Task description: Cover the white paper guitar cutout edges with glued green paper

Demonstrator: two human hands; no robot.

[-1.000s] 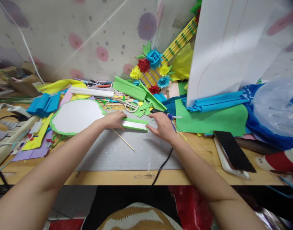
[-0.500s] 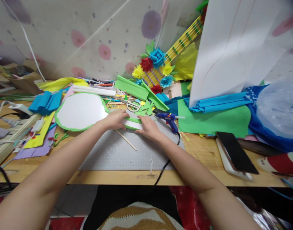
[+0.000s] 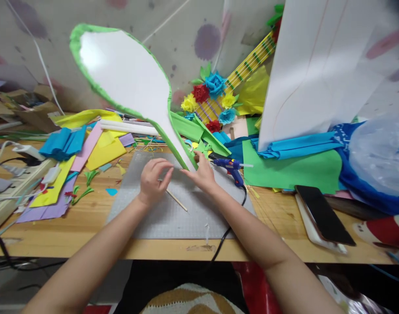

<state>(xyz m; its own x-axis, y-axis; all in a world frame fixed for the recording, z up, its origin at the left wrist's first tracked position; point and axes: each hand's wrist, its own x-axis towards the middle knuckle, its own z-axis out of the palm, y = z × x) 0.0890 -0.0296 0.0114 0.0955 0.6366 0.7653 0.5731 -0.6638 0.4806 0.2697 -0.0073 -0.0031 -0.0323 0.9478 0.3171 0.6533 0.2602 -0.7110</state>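
A white board cutout (image 3: 127, 74), rounded at one end with a narrow neck and edged in crinkled green paper, is raised at a slant above the bench. My right hand (image 3: 202, 174) grips the tip of its neck between thumb and fingers. Just left of that tip, my left hand (image 3: 155, 181) hovers with curved fingers, its thumb apart from them, and nothing visible in it. A thin wooden stick (image 3: 177, 200) lies on the grey cutting mat (image 3: 183, 226), its upper end hidden by my left hand. To the right rests a blue glue gun (image 3: 230, 165).
Green paper strips (image 3: 215, 137) and scraps lie behind my hands. A flower-covered yellow paper guitar (image 3: 207, 109) leans at the back beside a tall white board (image 3: 294, 69). A phone (image 3: 323, 213) and red cup (image 3: 385, 231) stand right; a power strip (image 3: 19, 187) lies left.
The cutout's round end has risen from the bench, and the piece now tilts up to the left. My left hand has let go of the neck; my right hand still holds it.
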